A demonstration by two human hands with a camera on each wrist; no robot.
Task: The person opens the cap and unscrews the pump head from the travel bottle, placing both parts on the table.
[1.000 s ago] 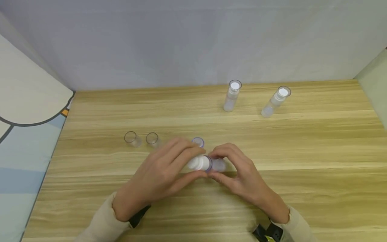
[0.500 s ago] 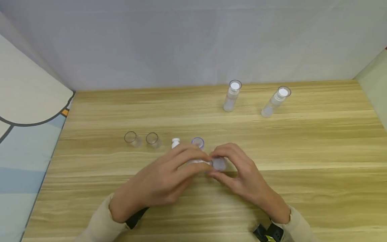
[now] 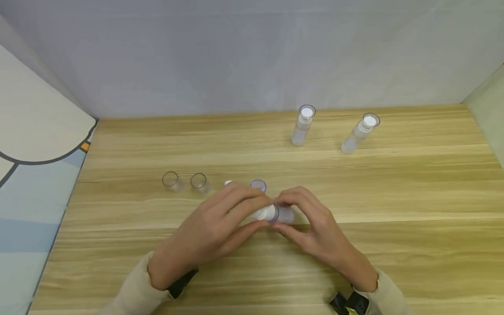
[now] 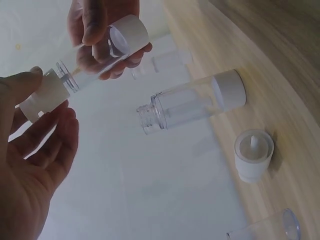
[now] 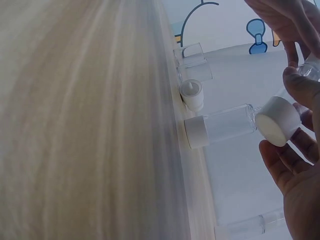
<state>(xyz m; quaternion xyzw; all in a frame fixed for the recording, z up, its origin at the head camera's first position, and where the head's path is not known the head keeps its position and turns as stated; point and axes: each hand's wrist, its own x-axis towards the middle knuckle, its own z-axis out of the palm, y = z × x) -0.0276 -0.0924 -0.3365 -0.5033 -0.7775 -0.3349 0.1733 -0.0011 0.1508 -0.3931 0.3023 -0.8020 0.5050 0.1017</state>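
My right hand (image 3: 320, 232) grips a clear pump bottle (image 3: 285, 214) with a white base, tilted over on its side. At its neck, my left hand (image 3: 212, 225) holds a white pump top (image 4: 45, 97) between thumb and curled fingers. The pump's collar sits right at the bottle's threaded neck in the left wrist view. Just beyond the hands stands another clear bottle (image 4: 192, 105), with an open threaded neck and a white base. Beside it is a loose white pump top (image 4: 254, 155), mostly hidden by my left hand in the head view.
Two clear caps (image 3: 170, 179) (image 3: 198, 180) stand on the wooden table (image 3: 130, 148) to the left. Toward the back right stand two capped pump bottles (image 3: 302, 127) (image 3: 358, 133). A pale curtain (image 3: 236, 57) hangs behind the table.
My left fingers have shifted round the pump top, covering it half a second ago and showing it again now. The loose pump top has become more hidden. My right hand stays in place.
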